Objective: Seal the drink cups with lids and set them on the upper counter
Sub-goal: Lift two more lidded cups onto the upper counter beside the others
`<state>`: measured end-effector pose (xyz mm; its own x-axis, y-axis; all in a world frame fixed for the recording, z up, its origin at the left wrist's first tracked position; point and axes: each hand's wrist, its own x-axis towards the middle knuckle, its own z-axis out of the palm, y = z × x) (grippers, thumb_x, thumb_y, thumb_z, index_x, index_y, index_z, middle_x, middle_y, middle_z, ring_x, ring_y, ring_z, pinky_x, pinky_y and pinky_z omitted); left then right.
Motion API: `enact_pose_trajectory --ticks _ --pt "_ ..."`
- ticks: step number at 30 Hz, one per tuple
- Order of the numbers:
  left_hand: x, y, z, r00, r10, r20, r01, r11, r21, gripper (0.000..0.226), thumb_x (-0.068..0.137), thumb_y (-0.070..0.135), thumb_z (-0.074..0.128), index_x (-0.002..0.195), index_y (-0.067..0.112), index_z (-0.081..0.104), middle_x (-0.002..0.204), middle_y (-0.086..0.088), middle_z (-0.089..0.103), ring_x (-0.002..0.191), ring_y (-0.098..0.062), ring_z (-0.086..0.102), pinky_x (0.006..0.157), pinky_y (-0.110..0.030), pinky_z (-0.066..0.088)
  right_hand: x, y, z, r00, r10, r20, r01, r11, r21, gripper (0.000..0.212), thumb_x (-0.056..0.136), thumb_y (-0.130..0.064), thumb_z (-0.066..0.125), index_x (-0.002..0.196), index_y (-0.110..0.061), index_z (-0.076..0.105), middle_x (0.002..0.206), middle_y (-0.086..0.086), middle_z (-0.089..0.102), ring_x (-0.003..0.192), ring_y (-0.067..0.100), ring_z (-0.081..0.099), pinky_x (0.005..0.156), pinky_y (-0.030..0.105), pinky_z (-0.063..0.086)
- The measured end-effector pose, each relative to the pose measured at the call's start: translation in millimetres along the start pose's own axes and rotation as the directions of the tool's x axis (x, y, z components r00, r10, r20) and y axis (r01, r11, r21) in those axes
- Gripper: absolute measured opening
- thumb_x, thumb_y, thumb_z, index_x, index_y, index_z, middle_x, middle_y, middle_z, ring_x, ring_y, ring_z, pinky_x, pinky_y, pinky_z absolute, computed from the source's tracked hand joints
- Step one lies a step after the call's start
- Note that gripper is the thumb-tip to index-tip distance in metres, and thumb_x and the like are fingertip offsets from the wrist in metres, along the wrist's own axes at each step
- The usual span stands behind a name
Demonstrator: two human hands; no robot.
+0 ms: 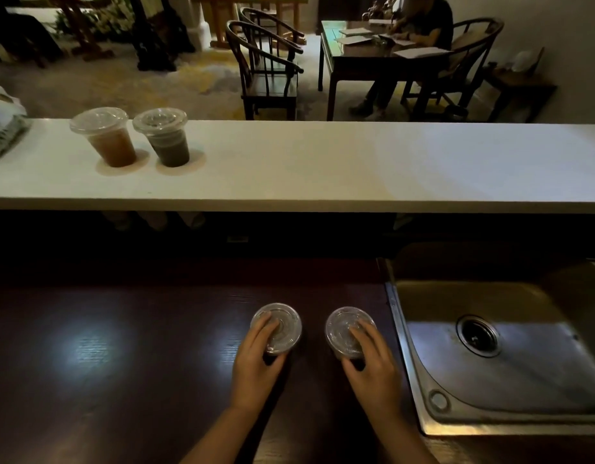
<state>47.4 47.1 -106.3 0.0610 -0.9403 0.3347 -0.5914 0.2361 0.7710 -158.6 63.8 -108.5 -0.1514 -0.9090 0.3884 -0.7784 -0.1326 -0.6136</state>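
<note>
Two lidded cups (103, 137) (165, 137) stand side by side on the upper counter (356, 162) at eleven o'clock. On the lower counter (122, 346) — at six — two more cups (276, 324) (348, 329) sit under the left hand (257, 363) and right hand (373, 366); the sink (490, 346) lies at three.

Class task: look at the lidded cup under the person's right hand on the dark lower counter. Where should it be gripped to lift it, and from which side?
Probably grip the cup around its side wall just below the lid, coming from the near side where the right hand already is. The wall tapers downward, so the rim stops slipping; the sink crowds the right.
</note>
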Motion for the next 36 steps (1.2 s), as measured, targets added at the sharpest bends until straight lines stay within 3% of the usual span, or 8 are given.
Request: enact_pose_trajectory --ticks 6,10,14,18,22,27,31,36 --pt "10.0 11.5 -33.7 0.999 -0.037 -0.023 0.035 0.997 -0.075 0.069 0.066 0.012 0.083 0.121 0.037 0.05 0.129 0.024 0.051 0.116 0.0 0.052 0.095 -0.029 0.047 15.9 -35.8 3.0 0.995 -0.076 -0.063 0.083 0.989 0.124 0.071 0.055 -0.001 0.085 0.118 -0.018 0.059 0.127 -0.001 0.054 0.116 0.014 0.049 0.09 0.032 0.046" --pt "37.3 30.4 -60.0 0.99 0.087 -0.108 -0.099 0.989 -0.109 0.044 0.069 0.03 0.073 0.108 0.029 0.054 0.131 0.032 0.047 0.116 -0.002 0.052 0.095 -0.023 0.045 48.3 -74.1 -0.3 0.984 -0.129 -0.119 0.154 0.962 0.226 0.067 0.057 -0.003 0.085 0.118 -0.018 0.061 0.13 -0.001 0.054 0.118 0.02 0.053 0.094 0.032 0.046" --pt "85.0 53.8 -95.1 0.95 0.244 -0.194 -0.268 0.957 -0.109 0.037 0.07 0.025 0.072 0.102 0.022 0.054 0.131 0.021 0.051 0.119 -0.004 0.051 0.098 -0.018 0.039 99.2 -119.4 -15.1 0.953 -0.244 -0.181 0.284 0.925 0.251 0.054 0.063 -0.009 0.08 0.115 -0.014 0.064 0.129 0.002 0.056 0.119 0.017 0.052 0.098 0.033 0.044" --pt "143.2 80.2 -132.5 0.906 0.339 -0.253 -0.359 0.932 -0.039 0.045 0.065 0.01 0.083 0.102 0.008 0.058 0.126 -0.006 0.058 0.12 -0.008 0.051 0.1 -0.021 0.04 156.5 -163.8 -28.9 0.93 -0.275 -0.245 0.338 0.901 0.271 0.045 0.071 -0.032 0.069 0.112 -0.014 0.066 0.126 0.003 0.058 0.118 0.013 0.051 0.098 0.029 0.044" --pt "193.7 98.5 -162.7 0.887 0.396 -0.239 -0.396 0.917 0.052 0.047 0.066 0.018 0.08 0.107 0.015 0.056 0.124 0.001 0.057 0.114 -0.012 0.054 0.093 -0.02 0.046 209.9 -194.1 -33.1 0.919 -0.324 -0.226 0.377 0.89 0.257 0.053 0.069 -0.025 0.078 0.119 -0.018 0.06 0.128 0.001 0.055 0.117 0.015 0.051 0.085 0.039 0.054" --pt "243.4 93.6 -171.3 0.873 0.422 -0.242 -0.406 0.906 0.118 0.05 0.065 0.014 0.082 0.108 0.015 0.058 0.128 -0.003 0.056 0.119 -0.014 0.05 0.086 -0.038 0.054 258.3 -216.6 -25.0 0.933 -0.294 -0.206 0.342 0.904 0.256 0.055 0.069 -0.023 0.08 0.12 -0.021 0.058 0.127 -0.001 0.056 0.109 0.006 0.048 0.082 0.035 0.055" --pt "265.9 79.6 -161.7 0.885 0.355 -0.302 -0.346 0.935 0.084 0.05 0.061 0.01 0.084 0.106 0.012 0.063 0.124 0.002 0.054 0.116 -0.007 0.047 0.09 -0.034 0.051 282.7 -219.1 -8.2 0.953 -0.264 -0.149 0.292 0.93 0.224 0.055 0.07 -0.024 0.079 0.121 -0.022 0.058 0.127 -0.002 0.055 0.11 0.013 0.052 0.082 0.037 0.055" --pt "288.0 57.0 -139.4 0.919 0.302 -0.255 -0.286 0.953 0.099 0.051 0.063 0.008 0.084 0.109 0.014 0.062 0.13 0.001 0.053 0.12 -0.017 0.049 0.093 -0.037 0.05 303.2 -207.4 15.4 0.982 -0.177 -0.064 0.186 0.963 0.196 0.056 0.074 -0.029 0.077 0.125 -0.024 0.055 0.134 -0.005 0.051 0.116 0.013 0.049 0.088 0.024 0.044"
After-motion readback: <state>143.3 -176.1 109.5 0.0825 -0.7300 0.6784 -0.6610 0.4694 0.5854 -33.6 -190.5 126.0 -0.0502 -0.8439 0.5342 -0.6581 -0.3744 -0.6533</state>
